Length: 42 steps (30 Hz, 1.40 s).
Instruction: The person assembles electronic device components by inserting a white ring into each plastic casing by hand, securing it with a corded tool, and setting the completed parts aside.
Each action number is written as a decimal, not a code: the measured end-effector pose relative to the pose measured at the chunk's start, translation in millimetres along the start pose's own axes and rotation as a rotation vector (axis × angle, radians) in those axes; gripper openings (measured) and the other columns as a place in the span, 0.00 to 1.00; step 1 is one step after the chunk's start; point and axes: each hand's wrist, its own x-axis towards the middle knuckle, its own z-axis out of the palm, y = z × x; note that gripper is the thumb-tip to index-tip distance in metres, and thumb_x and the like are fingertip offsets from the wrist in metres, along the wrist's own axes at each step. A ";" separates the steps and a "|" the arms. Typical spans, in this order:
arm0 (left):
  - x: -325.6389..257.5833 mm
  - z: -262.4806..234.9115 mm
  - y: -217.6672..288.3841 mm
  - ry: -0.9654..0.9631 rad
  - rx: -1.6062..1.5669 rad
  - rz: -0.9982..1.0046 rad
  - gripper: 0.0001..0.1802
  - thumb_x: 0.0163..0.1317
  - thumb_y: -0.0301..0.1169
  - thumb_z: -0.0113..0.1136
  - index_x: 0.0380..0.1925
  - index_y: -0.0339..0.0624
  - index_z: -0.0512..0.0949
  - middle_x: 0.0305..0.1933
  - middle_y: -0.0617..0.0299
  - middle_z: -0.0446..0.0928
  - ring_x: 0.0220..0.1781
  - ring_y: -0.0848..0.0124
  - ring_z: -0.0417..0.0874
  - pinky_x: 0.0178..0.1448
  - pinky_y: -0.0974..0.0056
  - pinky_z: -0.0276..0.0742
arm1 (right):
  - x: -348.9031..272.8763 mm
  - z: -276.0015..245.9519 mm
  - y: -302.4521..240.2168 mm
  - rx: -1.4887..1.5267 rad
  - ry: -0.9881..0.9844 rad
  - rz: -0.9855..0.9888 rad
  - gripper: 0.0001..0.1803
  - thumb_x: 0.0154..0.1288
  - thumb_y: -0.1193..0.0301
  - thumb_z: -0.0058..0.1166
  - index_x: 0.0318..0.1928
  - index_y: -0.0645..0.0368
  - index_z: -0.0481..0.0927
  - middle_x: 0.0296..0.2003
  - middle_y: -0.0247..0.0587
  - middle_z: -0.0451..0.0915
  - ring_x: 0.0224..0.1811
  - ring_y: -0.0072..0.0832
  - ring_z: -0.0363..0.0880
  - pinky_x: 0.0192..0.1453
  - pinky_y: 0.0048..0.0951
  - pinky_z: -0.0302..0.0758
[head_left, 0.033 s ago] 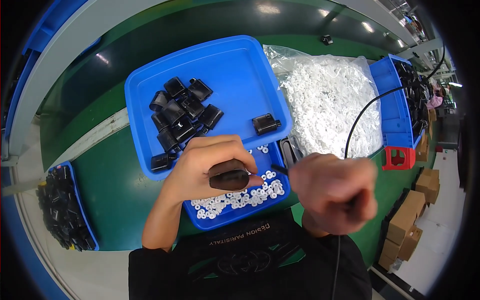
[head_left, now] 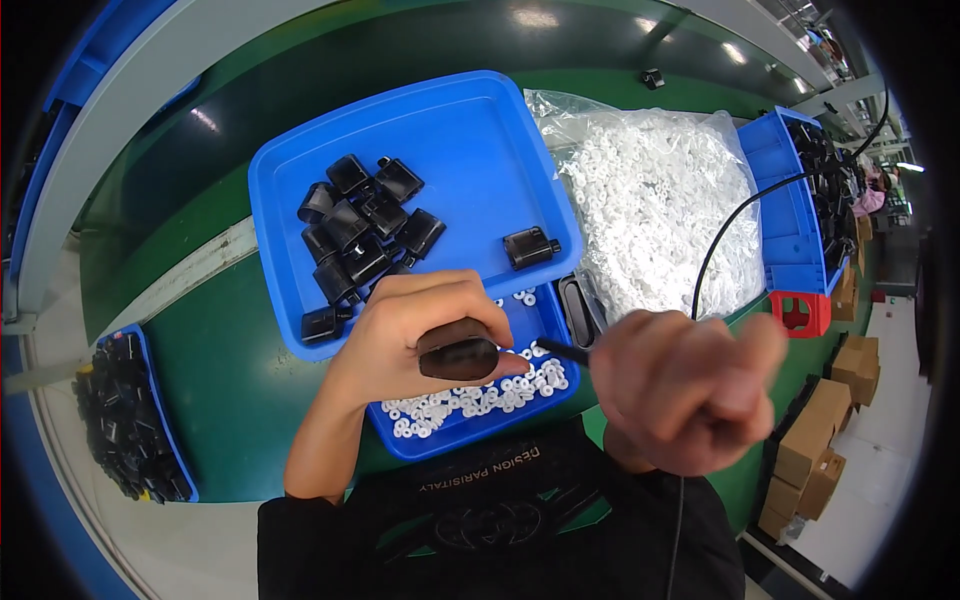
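My left hand (head_left: 400, 335) is shut on a small black plastic part (head_left: 457, 357), held over a small blue tray (head_left: 470, 430) of white rings (head_left: 480, 398). My right hand (head_left: 690, 390) is closed in a fist around a thin black tool (head_left: 562, 350) whose tip points at the black part. A black cable (head_left: 720, 230) runs from that hand up to the right. Behind the hands stands a large blue tray (head_left: 470, 130) with several black parts (head_left: 355, 235) piled at its left and one lone black part (head_left: 530, 247) at its right.
A clear bag of white rings (head_left: 660, 200) lies right of the large tray. A blue bin (head_left: 795, 200) of black parts and a red piece (head_left: 800, 312) stand at the far right. Another blue bin (head_left: 130, 420) of black parts sits at the left. Cardboard boxes (head_left: 820, 440) are on the floor.
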 end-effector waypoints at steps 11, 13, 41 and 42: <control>-4.8 9.4 6.1 0.000 0.092 -0.033 0.14 0.44 0.24 0.75 0.28 0.39 0.78 0.24 0.61 0.75 0.22 0.69 0.78 0.24 0.69 0.68 | -0.7 33.8 4.7 0.087 0.101 -0.104 0.11 0.73 0.67 0.42 0.33 0.59 0.71 0.15 0.36 0.71 0.11 0.27 0.64 0.18 0.28 0.65; -5.0 7.6 10.3 -0.025 0.111 -0.046 0.15 0.42 0.24 0.75 0.29 0.39 0.78 0.26 0.60 0.77 0.25 0.66 0.79 0.26 0.67 0.72 | -1.6 37.3 10.9 0.076 0.153 -0.071 0.14 0.71 0.69 0.45 0.30 0.65 0.74 0.18 0.40 0.75 0.13 0.33 0.68 0.17 0.32 0.66; -5.2 6.5 5.6 -0.011 0.087 -0.079 0.15 0.41 0.24 0.74 0.28 0.38 0.77 0.26 0.59 0.77 0.25 0.65 0.80 0.27 0.66 0.72 | -5.8 26.8 21.5 0.026 -0.020 0.036 0.20 0.68 0.63 0.42 0.33 0.70 0.78 0.16 0.42 0.72 0.14 0.30 0.65 0.21 0.32 0.61; -5.4 6.4 5.9 -0.011 0.084 -0.063 0.15 0.41 0.24 0.74 0.28 0.38 0.77 0.26 0.59 0.77 0.25 0.64 0.79 0.27 0.66 0.72 | -6.0 28.4 20.8 0.040 -0.004 0.048 0.20 0.67 0.63 0.43 0.33 0.70 0.78 0.16 0.42 0.72 0.14 0.29 0.65 0.21 0.31 0.61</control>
